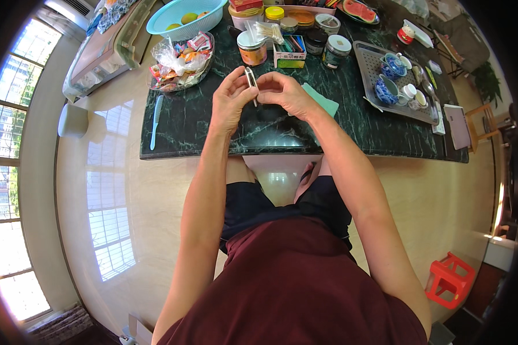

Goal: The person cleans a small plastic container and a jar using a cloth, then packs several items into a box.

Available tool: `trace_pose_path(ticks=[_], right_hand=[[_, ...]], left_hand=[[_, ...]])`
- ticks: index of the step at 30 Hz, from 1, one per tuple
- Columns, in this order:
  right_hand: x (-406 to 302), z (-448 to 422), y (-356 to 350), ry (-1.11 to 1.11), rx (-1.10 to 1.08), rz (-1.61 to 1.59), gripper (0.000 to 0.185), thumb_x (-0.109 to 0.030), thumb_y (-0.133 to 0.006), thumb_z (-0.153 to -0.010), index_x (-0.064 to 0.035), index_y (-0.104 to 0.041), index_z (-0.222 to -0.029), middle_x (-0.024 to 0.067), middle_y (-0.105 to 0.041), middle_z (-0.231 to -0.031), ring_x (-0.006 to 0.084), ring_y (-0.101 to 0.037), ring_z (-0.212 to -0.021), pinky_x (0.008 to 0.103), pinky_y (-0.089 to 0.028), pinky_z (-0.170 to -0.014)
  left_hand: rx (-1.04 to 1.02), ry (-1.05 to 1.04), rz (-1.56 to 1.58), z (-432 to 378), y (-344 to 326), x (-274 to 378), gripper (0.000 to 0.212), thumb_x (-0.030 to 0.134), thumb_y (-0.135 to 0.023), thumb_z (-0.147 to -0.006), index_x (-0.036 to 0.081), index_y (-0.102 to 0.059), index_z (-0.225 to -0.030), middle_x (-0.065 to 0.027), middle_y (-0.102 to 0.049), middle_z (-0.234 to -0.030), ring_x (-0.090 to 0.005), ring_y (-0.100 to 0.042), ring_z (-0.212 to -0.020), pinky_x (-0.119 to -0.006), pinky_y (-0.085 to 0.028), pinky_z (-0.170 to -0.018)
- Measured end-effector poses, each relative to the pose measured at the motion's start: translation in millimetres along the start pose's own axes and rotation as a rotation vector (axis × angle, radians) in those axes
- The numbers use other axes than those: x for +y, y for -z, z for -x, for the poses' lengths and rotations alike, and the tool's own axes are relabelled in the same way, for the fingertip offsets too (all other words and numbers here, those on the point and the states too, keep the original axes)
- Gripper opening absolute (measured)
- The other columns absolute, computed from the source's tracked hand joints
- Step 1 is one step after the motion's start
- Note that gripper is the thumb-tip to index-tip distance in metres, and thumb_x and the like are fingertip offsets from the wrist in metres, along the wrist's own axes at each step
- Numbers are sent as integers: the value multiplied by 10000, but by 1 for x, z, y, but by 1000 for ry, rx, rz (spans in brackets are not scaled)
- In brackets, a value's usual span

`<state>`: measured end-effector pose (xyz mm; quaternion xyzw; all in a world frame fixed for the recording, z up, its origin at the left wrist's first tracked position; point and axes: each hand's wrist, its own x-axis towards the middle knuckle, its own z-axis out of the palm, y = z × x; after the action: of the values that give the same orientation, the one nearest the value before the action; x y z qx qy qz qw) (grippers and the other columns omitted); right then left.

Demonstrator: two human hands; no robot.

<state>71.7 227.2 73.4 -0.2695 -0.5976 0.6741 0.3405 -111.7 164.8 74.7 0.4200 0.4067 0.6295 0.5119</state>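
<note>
A slim, shiny metal object (251, 82) stands on edge between my two hands, over the green-black marble tabletop (190, 125). My left hand (232, 100) pinches it between thumb and fingers. From the other side, the curled thumb and forefinger of my right hand (286, 94) grip its edge. Its broad faces are mostly turned away, so its exact kind is unclear. Beneath my right wrist lies a folded mint-green cloth (323, 100), partly covered by the forearm.
Left are a light-blue comb (156, 123), a glass bowl of wrapped sweets (150, 83) and a blue plastic basket (155, 26). Beyond my hands stand an orange-labelled jar (252, 54), a small carton of pens (289, 59) and a green jar (336, 51). A metal tea tray (367, 73) holds blue-and-white teaware.
</note>
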Motion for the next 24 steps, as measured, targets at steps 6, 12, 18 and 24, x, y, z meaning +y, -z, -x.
trace_pose_path(ticks=[6,12,18,24], right_hand=[[-7,0,16,32,43,210,509,-63,-699,-858,-9,-609,-1356,98,-668,-1278,170,-620,-1190,304,-484,-1017],[-17,2,-20,154,-116,98,775,-91,-556,-853,-47,-336,-1595,197,-475,-1557,257,-450,-1442,368,-359,-1158],[-32,2,-26,-121,-344,777,765,-41,-565,-804,40,-342,-1531,293,-509,-1458,405,-513,-1358,424,-434,-1100],[-7,22,-38,444,122,966,737,9,-552,-806,77,-345,-1510,290,-389,-1555,453,-405,-1422,441,-385,-1169]], left_hand=[[-41,-1,-206,1,12,15,685,14,-810,-841,5,-524,-1463,-118,-654,-1309,-171,-646,-1169,-278,-540,-887],[7,-59,-130,1,-2,7,677,19,-779,-886,16,-484,-1496,-127,-616,-1305,-180,-650,-1156,-264,-555,-877],[98,-19,-8,-1,-1,9,654,67,-731,-940,40,-444,-1527,-118,-617,-1307,-188,-642,-1157,-300,-563,-886],[88,120,316,-5,-12,-2,411,221,-417,-1113,43,-460,-1481,-109,-612,-1336,-272,-610,-1241,-452,-517,-1031]])
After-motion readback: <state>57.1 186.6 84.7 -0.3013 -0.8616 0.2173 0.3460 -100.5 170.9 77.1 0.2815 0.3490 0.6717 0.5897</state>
